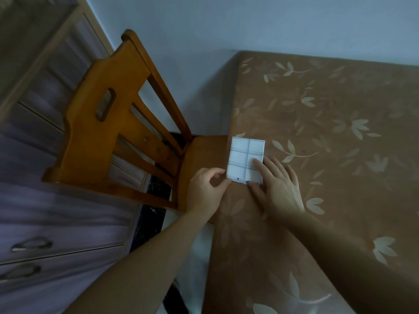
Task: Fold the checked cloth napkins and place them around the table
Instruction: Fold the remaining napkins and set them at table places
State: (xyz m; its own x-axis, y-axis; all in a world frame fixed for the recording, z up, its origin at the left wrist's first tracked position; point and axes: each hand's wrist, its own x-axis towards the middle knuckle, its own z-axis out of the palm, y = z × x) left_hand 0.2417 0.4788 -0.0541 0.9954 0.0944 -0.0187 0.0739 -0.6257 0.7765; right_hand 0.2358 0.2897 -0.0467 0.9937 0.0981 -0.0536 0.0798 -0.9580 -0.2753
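Observation:
A small folded white napkin with grey checks (pixel 243 155) lies flat at the left edge of the table (pixel 328 137), which is covered with a brown cloth printed with pale leaves. My left hand (pixel 207 191) pinches the napkin's near left corner between thumb and fingers. My right hand (pixel 277 189) rests flat on the table, its index finger and thumb pressing on the napkin's near right part. No other napkin is in view.
An orange-brown wooden chair (pixel 113 123) stands at the table's left edge, its seat partly under the table by the napkin. A cabinet with drawers and metal handles (pixel 31 245) fills the left side. A pale wall runs behind.

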